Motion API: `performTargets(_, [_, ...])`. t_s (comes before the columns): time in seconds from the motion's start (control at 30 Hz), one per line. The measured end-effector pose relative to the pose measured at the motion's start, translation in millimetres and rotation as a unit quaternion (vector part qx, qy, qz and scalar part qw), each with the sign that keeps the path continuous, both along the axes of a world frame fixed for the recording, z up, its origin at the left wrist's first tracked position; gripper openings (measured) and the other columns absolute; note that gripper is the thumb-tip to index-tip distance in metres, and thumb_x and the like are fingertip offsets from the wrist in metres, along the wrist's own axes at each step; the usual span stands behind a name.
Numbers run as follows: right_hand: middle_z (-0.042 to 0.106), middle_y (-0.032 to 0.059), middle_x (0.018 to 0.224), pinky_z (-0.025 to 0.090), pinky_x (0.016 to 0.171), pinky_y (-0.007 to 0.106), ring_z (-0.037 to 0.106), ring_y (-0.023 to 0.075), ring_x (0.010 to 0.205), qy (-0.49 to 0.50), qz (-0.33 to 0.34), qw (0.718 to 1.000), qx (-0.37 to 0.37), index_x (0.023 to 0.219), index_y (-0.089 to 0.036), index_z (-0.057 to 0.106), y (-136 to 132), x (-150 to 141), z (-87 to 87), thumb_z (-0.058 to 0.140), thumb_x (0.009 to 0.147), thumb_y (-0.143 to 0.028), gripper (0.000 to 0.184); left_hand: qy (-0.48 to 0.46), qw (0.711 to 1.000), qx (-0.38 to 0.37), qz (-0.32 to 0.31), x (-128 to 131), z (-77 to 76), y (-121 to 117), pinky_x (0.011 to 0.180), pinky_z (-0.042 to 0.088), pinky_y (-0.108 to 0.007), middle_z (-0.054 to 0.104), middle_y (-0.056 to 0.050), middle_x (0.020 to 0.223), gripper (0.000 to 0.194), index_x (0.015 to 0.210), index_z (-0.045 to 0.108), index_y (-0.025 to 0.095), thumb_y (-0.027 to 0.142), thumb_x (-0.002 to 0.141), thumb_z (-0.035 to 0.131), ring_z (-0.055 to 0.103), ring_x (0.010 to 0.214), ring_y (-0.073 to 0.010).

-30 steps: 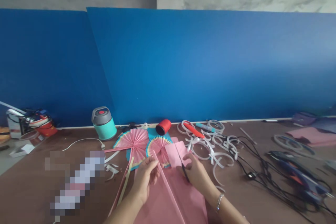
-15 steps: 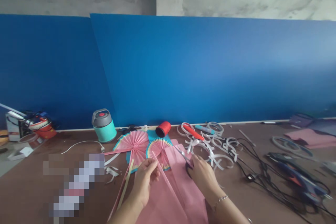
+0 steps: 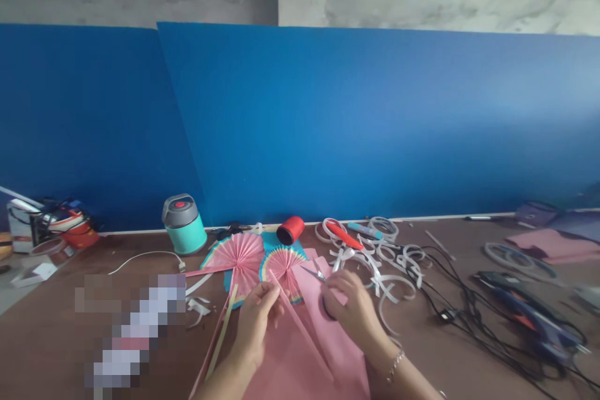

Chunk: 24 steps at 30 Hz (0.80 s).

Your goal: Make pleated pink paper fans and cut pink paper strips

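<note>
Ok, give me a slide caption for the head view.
The left hand holds a narrow pink strip, the right hand a pair of scissors, with pleated pink fans just beyond.

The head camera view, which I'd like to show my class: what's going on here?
A person works over a brown table. The left hand pinches a narrow pink strip, and the right hand holds scissors, their blades apart from that strip in the picture. Pink sheets lie beneath the hands. Just beyond are pink pleated fans with blue and yellow edging, then a red spool on its side.
</note>
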State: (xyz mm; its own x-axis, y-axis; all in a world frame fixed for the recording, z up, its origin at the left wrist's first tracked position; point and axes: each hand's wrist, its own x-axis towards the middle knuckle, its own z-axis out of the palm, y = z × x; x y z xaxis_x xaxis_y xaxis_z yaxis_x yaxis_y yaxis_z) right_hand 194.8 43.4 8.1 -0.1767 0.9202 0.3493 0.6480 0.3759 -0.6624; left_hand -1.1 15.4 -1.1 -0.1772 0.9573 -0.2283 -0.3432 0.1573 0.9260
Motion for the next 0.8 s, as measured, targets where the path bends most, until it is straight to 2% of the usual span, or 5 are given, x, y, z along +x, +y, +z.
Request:
performTargets(0.13, [0.064, 0.0018, 0.073, 0.039, 0.06, 0.022, 0.054, 0.0143, 0.066, 0.114, 0.164, 0.962, -0.187, 0.084, -0.017, 0.069, -22.6, -29.1, 2.6, 0.057, 0.081, -0.038, 0.025, 0.04, 0.998, 0.034, -0.037, 4.9, 2.3, -5.0, 0.044, 0.032, -0.017, 0.054, 0.004, 0.051, 0.03, 0.064, 0.053, 0.017, 0.043, 0.071, 0.066, 0.044, 0.045, -0.0069])
performTargets(0.33, [0.037, -0.0051, 0.047, 0.023, 0.042, 0.02, 0.032, 0.0066, 0.044, 0.197, 0.114, 0.927, -0.297, 0.053, -0.016, 0.05, -26.0, -38.9, -5.1, 0.057, 0.076, -0.044, 0.037, 0.032, 0.995, 0.038, -0.082, 7.7, 3.4, -6.9, 0.043, 0.03, -0.017, 0.051, 0.005, 0.051, 0.029, 0.065, 0.052, 0.018, 0.043, 0.075, 0.063, 0.042, 0.045, -0.0077])
performTargets(0.6, [0.048, -0.0045, 0.051, 0.029, 0.038, 0.019, 0.042, 0.0082, 0.039, 0.172, 0.116, 0.921, -0.331, 0.061, -0.017, 0.052, -26.2, -35.0, -0.6, 0.052, 0.075, -0.033, 0.021, 0.058, 0.998, 0.007, -0.034, 8.1, 5.0, -6.7, 0.039, 0.026, -0.019, 0.047, 0.004, 0.042, 0.039, 0.05, 0.053, 0.016, 0.048, 0.069, 0.065, 0.038, 0.038, -0.0068])
performTargets(0.7, [0.047, -0.0047, 0.049, 0.03, 0.039, 0.019, 0.044, 0.009, 0.041, 0.15, 0.122, 0.93, -0.311, 0.058, -0.018, 0.049, -25.6, -28.1, -5.7, 0.053, 0.074, -0.031, 0.021, 0.017, 0.999, -0.02, 0.043, -6.9, 7.1, 4.0, 0.039, 0.026, -0.019, 0.05, 0.004, 0.042, 0.033, 0.054, 0.057, 0.016, 0.043, 0.066, 0.069, 0.038, 0.037, -0.0059])
performTargets(0.8, [0.049, -0.0032, 0.049, 0.031, 0.046, 0.019, 0.045, 0.0093, 0.047, 0.147, 0.124, 0.94, -0.283, 0.054, -0.016, 0.05, -22.5, -22.5, -8.1, 0.055, 0.073, -0.029, 0.023, -0.08, 0.972, -0.017, 0.22, -28.3, 10.7, 17.8, 0.046, 0.036, -0.017, 0.065, -0.001, 0.064, 0.025, 0.071, 0.064, 0.016, 0.035, 0.06, 0.075, 0.052, 0.049, -0.0075])
